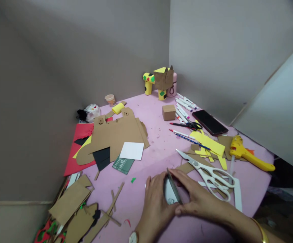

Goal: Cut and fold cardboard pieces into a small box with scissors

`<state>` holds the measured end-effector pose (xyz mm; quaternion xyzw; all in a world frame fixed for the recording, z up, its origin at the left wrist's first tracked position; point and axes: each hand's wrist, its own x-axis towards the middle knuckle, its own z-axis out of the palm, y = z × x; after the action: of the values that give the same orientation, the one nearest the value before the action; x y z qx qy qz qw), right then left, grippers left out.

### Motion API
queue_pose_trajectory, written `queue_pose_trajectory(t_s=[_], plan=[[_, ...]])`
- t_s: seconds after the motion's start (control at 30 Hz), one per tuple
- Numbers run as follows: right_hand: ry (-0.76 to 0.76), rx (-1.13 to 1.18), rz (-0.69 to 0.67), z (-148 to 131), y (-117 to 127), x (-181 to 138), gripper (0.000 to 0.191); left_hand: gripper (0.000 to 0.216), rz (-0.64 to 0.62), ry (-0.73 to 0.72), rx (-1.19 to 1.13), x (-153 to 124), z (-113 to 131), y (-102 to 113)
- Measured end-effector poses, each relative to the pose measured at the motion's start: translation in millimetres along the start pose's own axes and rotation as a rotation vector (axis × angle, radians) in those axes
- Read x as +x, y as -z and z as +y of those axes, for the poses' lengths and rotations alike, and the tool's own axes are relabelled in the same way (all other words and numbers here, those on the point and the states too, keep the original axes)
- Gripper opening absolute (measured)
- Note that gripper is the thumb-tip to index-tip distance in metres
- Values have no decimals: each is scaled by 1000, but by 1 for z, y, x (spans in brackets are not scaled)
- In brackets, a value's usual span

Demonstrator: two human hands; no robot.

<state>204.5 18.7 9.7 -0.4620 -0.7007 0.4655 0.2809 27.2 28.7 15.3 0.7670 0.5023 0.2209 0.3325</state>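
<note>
Both my hands meet at the near edge of the pink table point(156, 148). My left hand point(155, 207) lies with fingers together on a small white paper piece point(168, 194) with a dark drawing on it. My right hand point(197, 197) comes in from the right, fingers curled over a thin grey metal ruler point(173, 187) that lies along the paper. White-handled scissors point(209, 173) rest just right of my right hand. A gold bangle point(261, 231) shows on my right wrist.
A brown cardboard cut-out point(118, 133) lies on red paper at the left, a white square point(132, 150) on it. A yellow glue gun point(247, 153), black phone point(209, 122), markers point(185, 104), black scissors point(190, 125) and small brown box point(168, 112) sit at right. Cardboard scraps point(73, 209) crowd the near left.
</note>
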Motion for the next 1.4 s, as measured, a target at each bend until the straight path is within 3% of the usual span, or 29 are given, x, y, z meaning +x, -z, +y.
queue_pose_trajectory(t_s=[0.37, 0.67, 1.4], plan=[[66, -21, 28, 13, -3, 2, 95, 80, 11, -20, 8, -2, -1, -3], [36, 107, 32, 13, -2, 3, 100, 80, 35, -35, 6, -3, -1, -3], [41, -30, 8, 17, 1, 4, 100, 85, 46, -66, 19, -5, -3, -5]])
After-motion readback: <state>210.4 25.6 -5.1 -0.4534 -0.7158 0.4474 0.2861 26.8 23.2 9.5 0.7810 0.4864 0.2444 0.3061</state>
